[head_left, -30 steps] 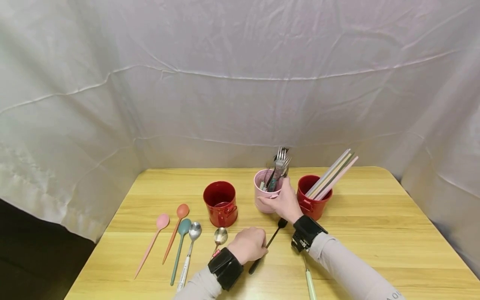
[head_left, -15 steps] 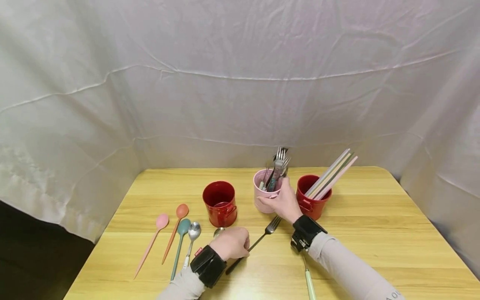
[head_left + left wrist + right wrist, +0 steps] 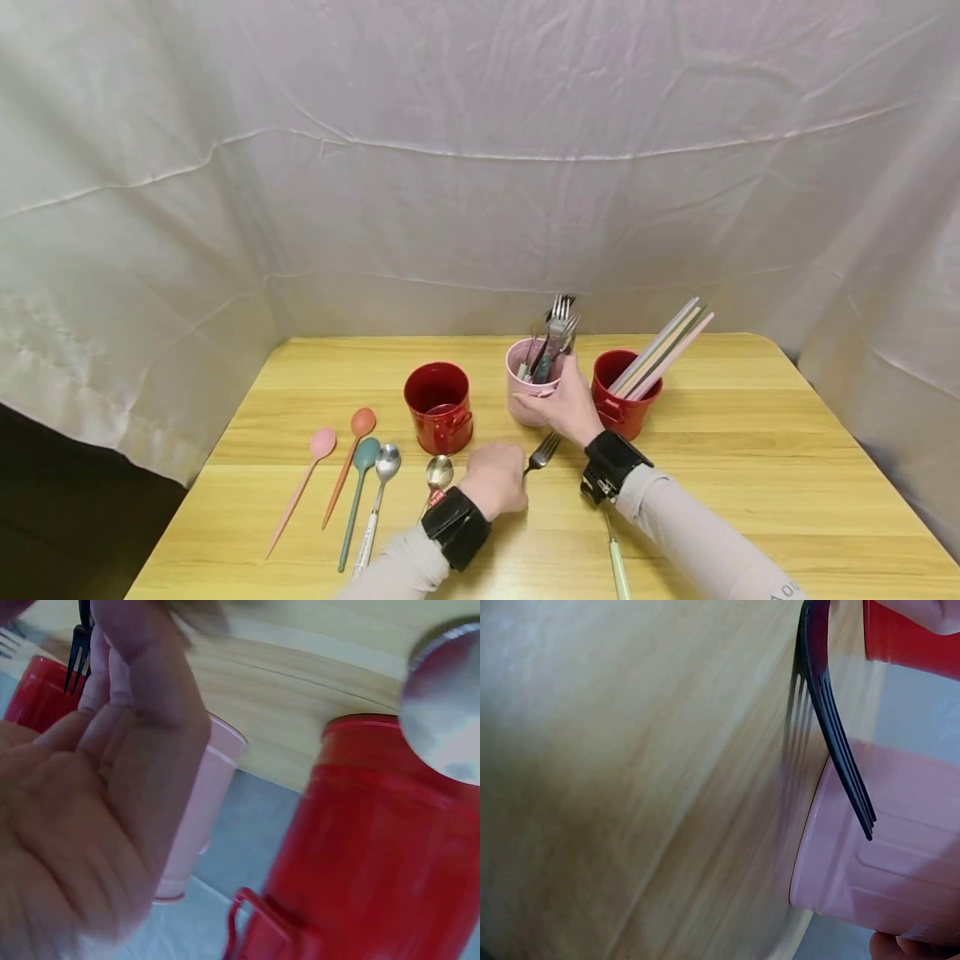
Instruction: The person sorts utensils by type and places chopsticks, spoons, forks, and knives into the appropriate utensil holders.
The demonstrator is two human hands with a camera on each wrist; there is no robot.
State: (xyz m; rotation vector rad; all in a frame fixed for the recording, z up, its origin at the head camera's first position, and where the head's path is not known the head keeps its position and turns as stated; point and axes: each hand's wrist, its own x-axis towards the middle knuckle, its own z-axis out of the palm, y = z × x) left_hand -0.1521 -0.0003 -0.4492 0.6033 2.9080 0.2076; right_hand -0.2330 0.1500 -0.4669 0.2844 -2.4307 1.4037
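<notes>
My left hand (image 3: 495, 482) is low over the middle of the table and pinches a dark fork (image 3: 543, 452), whose handle is hidden under the hand. The fork's tines point toward the pink cup (image 3: 522, 402); in the right wrist view the fork (image 3: 825, 690) casts a shadow on the wood beside it. My right hand (image 3: 567, 407) grips the pink cup at its front right, thumb along the wall. Several forks (image 3: 559, 325) stand upright in this cup. In the left wrist view the left palm (image 3: 82, 817) covers part of the pink cup (image 3: 202, 802).
Left of the pink cup stands a red cup (image 3: 442, 429); to its right is another red cup (image 3: 621, 421) with several straws (image 3: 663, 346). Pink (image 3: 322, 443), orange (image 3: 363, 422), teal (image 3: 367, 452) and metal spoons (image 3: 387, 462) lie at left. A green-handled utensil (image 3: 618, 567) lies near the front.
The left hand has shifted left and then back right, now covering the fork's handle. The fork has turned so its tines show. My right hand stays on the pink cup.
</notes>
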